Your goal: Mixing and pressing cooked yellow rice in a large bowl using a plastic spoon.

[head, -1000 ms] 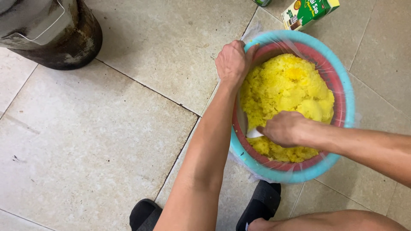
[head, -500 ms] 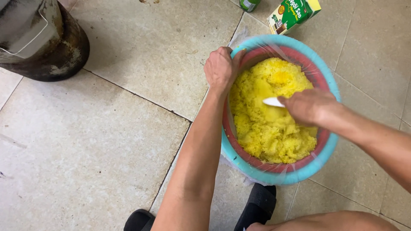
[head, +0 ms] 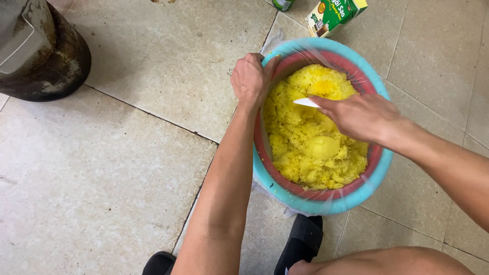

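Observation:
A round basin (head: 326, 202) with a turquoise rim and red inner wall, lined with clear plastic, sits on the tiled floor. It is heaped with sticky yellow rice (head: 305, 153). My left hand (head: 250, 79) grips the basin's left rim. My right hand (head: 359, 118) is over the middle of the rice and holds a white paddle (head: 306, 102), whose tip sticks out to the left, just above the rice.
A dark, rusty metal pot (head: 43, 51) stands at the top left. A green carton (head: 333, 15) and a green can (head: 282, 4) lie beyond the basin at the top edge. Two black sandals (head: 303, 242) show at the bottom, beside my knee.
My right hand has lifted the paddle from the near side of the rice up to the middle of the mound. The left hand keeps its hold on the rim.

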